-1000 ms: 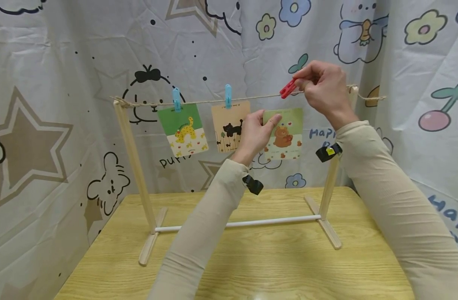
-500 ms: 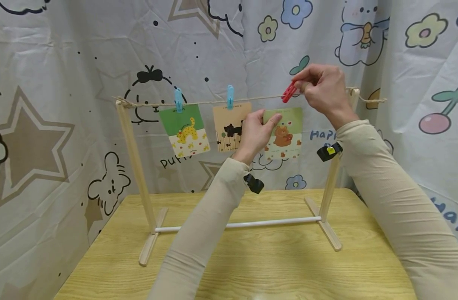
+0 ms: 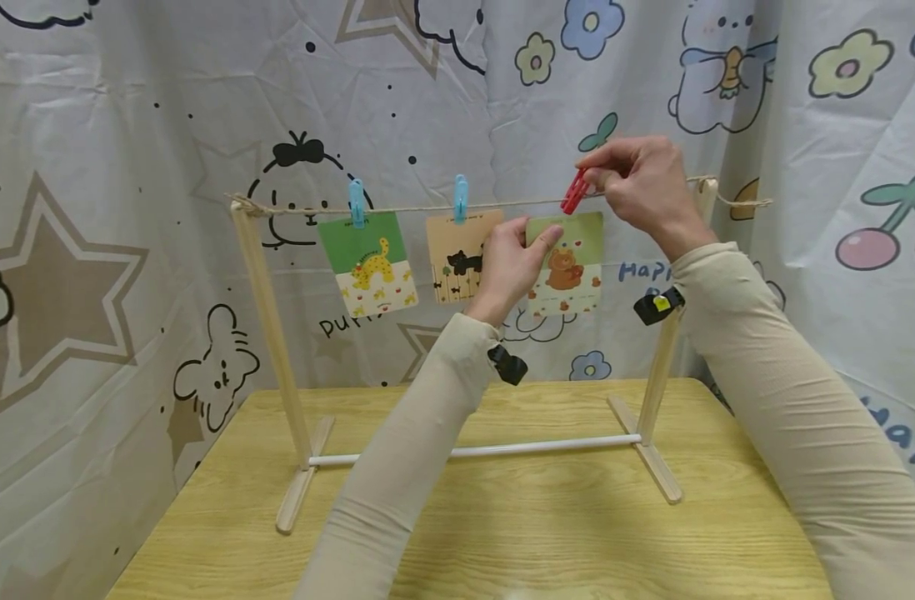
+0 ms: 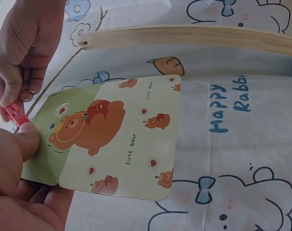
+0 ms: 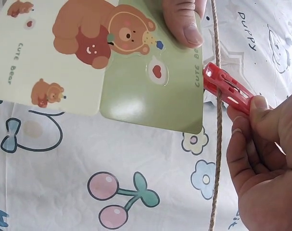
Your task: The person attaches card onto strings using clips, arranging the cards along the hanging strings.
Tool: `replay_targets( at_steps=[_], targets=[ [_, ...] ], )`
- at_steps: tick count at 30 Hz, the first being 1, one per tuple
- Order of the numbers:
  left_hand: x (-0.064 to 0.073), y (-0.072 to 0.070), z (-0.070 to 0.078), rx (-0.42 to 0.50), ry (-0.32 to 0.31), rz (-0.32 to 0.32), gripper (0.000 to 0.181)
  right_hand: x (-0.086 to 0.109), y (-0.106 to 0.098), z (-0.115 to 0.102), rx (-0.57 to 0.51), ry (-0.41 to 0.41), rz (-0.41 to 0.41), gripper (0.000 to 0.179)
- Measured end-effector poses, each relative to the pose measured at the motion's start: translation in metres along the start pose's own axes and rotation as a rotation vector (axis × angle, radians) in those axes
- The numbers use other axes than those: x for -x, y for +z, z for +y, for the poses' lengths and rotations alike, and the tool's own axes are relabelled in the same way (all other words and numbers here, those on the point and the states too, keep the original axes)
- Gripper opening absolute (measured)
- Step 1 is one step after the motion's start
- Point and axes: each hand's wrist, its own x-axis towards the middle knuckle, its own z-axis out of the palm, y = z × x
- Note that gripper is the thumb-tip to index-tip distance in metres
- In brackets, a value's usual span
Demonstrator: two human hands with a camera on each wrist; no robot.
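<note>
My left hand (image 3: 512, 271) pinches a green and cream bear card (image 3: 583, 287) near its top left, thumb in front, just below the twine line (image 3: 412, 208). Between thumb and fingers, my right hand (image 3: 648, 192) holds a red clothespin (image 3: 573, 192) by its handle end. In the right wrist view the clothespin (image 5: 230, 89) straddles the twine (image 5: 218, 159), and its tips are at the top edge of the bear card (image 5: 136, 91). Whether they grip the card, I cannot tell. My left fingers behind the card are partly hidden.
Two blue clothespins hold a green leopard card (image 3: 367, 271) and a peach cat card (image 3: 446, 242) on the line. Wooden posts (image 3: 273, 333) and a white crossbar (image 3: 540, 447) form the stand on a wooden table (image 3: 547, 533). A patterned curtain (image 3: 202, 108) hangs behind.
My right hand has lowered the red clothespin down to the twine and the card's top edge. The twine has dipped slightly there. The bear card has risen very slightly in my left hand.
</note>
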Motion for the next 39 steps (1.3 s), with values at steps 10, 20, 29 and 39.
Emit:
replay_targets(
  at_steps=[10,20,29,39],
  targets=[
    [-0.0038,-0.0006,0.0019,0.008,0.003,-0.010,0.035,-0.0006,0.0002,-0.0037,0.025,-0.011,-0.039,0.022],
    [-0.0047,-0.0014,0.0033,-0.009,-0.005,-0.010,0.030,-0.0003,0.0014,-0.0050,0.032,0.020,-0.110,0.027],
    [-0.0033,-0.0020,0.0024,-0.012,-0.013,-0.023,0.027,0.0011,0.0008,-0.0021,0.021,-0.008,-0.162,0.034],
    [0.0034,-0.0054,0.0029,-0.033,-0.031,-0.051,0.020,0.0016,0.0019,0.0016,-0.009,-0.019,-0.135,0.035]
  ],
)
